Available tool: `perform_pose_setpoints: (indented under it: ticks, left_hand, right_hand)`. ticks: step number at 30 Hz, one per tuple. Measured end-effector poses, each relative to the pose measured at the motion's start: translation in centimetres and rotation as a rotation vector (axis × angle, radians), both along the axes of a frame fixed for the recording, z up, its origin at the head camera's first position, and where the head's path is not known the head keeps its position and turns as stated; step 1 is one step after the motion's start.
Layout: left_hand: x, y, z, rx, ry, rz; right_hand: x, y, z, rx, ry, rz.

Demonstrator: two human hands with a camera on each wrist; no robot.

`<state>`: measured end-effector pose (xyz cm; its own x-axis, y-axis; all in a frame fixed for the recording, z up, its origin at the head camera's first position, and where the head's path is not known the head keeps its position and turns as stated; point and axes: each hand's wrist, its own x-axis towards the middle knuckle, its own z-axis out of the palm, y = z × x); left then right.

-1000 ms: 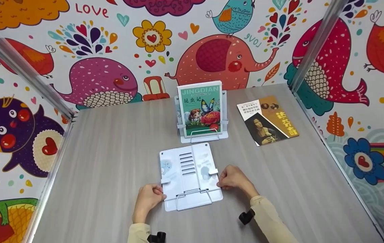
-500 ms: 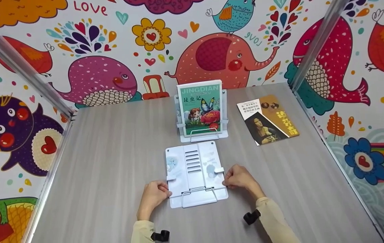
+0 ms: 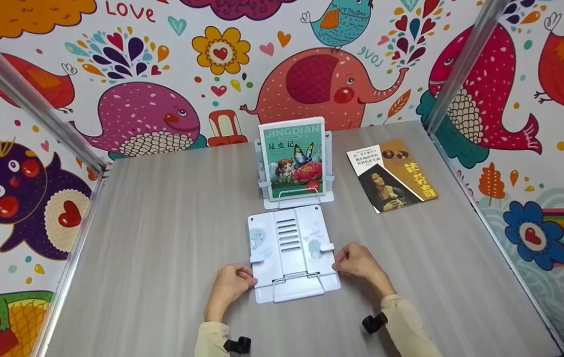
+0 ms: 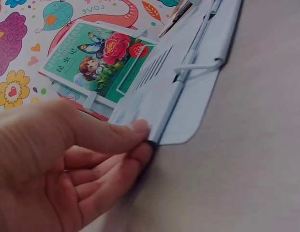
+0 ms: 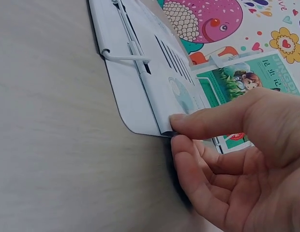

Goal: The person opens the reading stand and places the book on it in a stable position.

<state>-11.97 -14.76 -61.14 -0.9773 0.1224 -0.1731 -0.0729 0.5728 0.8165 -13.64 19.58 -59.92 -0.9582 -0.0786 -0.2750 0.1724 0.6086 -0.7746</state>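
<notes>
A white book stand (image 3: 289, 255) with slots, side clips and a wire page holder lies nearly flat near the table's middle. My left hand (image 3: 232, 285) pinches its lower left edge between thumb and fingers, as the left wrist view shows, with the thumb (image 4: 133, 133) on top. At the opposite edge my right hand (image 3: 359, 261) pinches the stand's lower right side, thumb (image 5: 188, 123) above and fingers below. Just behind, a second stand (image 3: 329, 186) props up a green book (image 3: 294, 158) with a butterfly and flower on its cover.
To the right of the propped book, a yellow and white book (image 3: 392, 176) with a portrait lies flat on the wooden table (image 3: 163, 223). Patterned walls (image 3: 143, 119) with metal frame edges (image 3: 81, 238) enclose the table at the back and sides.
Both hands have moved the white book stand to the right and slightly away from me, closer under the propped green book. Their pinch on its edges stays the same.
</notes>
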Motion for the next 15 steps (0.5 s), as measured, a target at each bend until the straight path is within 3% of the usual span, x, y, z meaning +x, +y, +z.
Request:
perform_pose_setpoints:
  ticks: [5, 11, 15]
  left_hand:
    - [-1.8, -0.3, 0.2, 0.072, -0.009, 0.062]
    - [-4.9, 0.9, -0.1, 0.041, 0.049, 0.180]
    - [-6.3, 1.6, -0.3, 0.031, 0.038, 0.243]
  right_hand:
    - [1.7, -1.5, 0.4, 0.038, 0.149, -0.035]
    - [4.1, -4.0, -0.2, 0.077, 0.290, 0.073]
    - [5.0, -5.1, -0.7, 0.142, 0.346, 0.065]
